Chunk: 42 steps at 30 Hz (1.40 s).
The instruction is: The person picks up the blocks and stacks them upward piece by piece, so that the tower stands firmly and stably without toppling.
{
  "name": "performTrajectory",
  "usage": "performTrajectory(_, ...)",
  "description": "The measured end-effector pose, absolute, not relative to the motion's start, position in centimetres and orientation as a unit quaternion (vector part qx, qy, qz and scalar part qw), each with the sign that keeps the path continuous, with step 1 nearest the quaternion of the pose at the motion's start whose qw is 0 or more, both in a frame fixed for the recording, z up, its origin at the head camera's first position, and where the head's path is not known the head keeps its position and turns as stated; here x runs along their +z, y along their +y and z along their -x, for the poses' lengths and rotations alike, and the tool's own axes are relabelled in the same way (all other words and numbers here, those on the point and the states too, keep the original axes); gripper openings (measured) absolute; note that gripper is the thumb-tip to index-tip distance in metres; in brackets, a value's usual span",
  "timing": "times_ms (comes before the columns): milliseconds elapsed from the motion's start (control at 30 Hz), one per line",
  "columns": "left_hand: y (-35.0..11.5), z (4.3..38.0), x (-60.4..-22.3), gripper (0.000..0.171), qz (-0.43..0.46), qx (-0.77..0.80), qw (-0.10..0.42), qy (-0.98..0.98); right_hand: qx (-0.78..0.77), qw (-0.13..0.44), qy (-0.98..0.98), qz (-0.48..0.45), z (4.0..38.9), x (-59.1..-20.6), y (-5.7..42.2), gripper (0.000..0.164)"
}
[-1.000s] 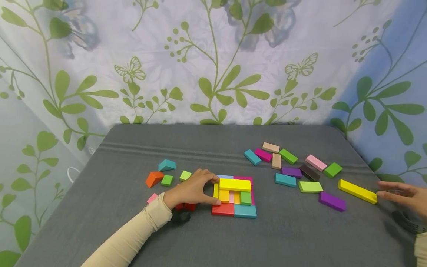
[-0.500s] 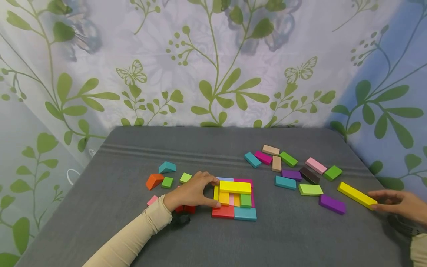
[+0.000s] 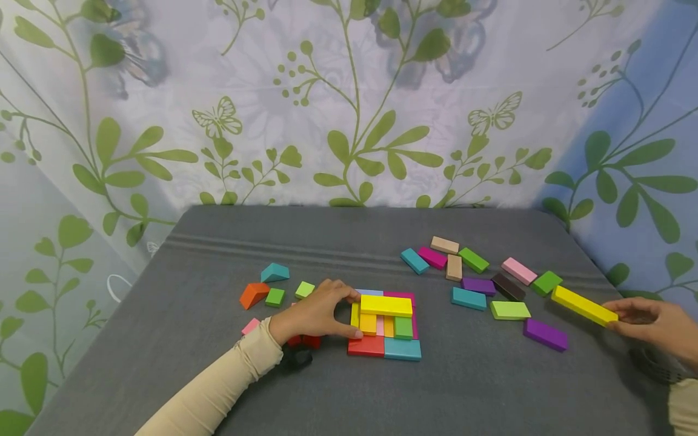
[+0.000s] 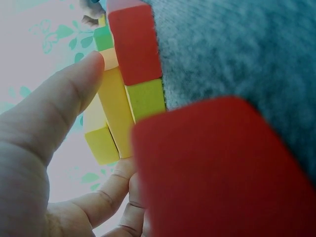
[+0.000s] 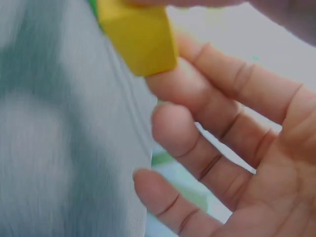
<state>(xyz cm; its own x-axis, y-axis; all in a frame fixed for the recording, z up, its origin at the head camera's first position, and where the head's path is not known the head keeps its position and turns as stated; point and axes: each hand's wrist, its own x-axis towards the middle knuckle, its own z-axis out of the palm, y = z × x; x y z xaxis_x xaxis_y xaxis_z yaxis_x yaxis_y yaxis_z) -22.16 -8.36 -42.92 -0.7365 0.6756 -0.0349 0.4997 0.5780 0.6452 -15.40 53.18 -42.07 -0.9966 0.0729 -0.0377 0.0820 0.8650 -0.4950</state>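
In the head view my left hand (image 3: 319, 310) is at the left side of a low stack of coloured wooden blocks. Its thumb and fingertips hold the two ends of a yellow block (image 4: 116, 113) in the stack's left side. A long yellow block (image 3: 386, 305) lies across the top of the stack, above green and orange blocks; a red block (image 3: 366, 346) and a teal block (image 3: 402, 349) form the front. At the far right, my right hand (image 3: 657, 327) pinches one end of another long yellow block (image 3: 583, 306), which appears raised above the table.
Loose blocks, among them a purple block (image 3: 545, 335) and a light green block (image 3: 509, 310), lie between the stack and my right hand. Left of the stack are an orange block (image 3: 253, 295) and a teal block (image 3: 275, 272). A floral curtain (image 3: 349, 109) hangs behind the grey table (image 3: 305, 236).
My right hand has reached left to the end of the long yellow block, taken hold of it and tilted or lifted it slightly. My left hand has stayed at the stack.
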Motion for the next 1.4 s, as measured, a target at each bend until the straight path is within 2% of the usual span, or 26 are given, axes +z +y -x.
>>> performTrajectory(200, -8.4, 22.1, -42.9, 0.069, -0.332, 0.315, 0.139, 0.878, -0.288, -0.021, 0.957, 0.011, 16.2, -40.7, 50.5, 0.038)
performTrajectory(367, -8.4, 22.2, -42.9, 0.069, -0.334, 0.312, 0.136, 0.879, -0.323, -0.062, 0.939, 0.099, 16.8, -40.0, 47.8, 0.024)
performTrajectory(533, -8.4, 22.2, -43.0, 0.069, -0.334, 0.310, 0.135, 0.880, -0.365, -0.092, 0.903, 0.207, 17.6, -39.5, 44.7, 0.039)
performTrajectory(667, -8.4, 22.2, -42.9, 0.069, -0.333, 0.312, 0.140, 0.879, -0.386, -0.087, 0.880, 0.263, 18.1, -39.6, 41.8, 0.046)
performTrajectory(900, -8.3, 22.2, -43.0, 0.067, -0.337, 0.312, 0.140, 0.877, -0.415, -0.079, 0.852, 0.309, 18.4, -40.3, 36.7, 0.047)
performTrajectory(1067, -8.3, 22.3, -43.0, 0.067, -0.335, 0.310, 0.142, 0.879, -0.416, -0.096, 0.837, 0.343, 18.3, -40.9, 33.5, 0.049)
performTrajectory(1400, -8.4, 22.2, -42.9, 0.069, -0.333, 0.305, 0.144, 0.881, -0.412, -0.094, 0.829, 0.366, 17.9, -42.2, 28.7, 0.044)
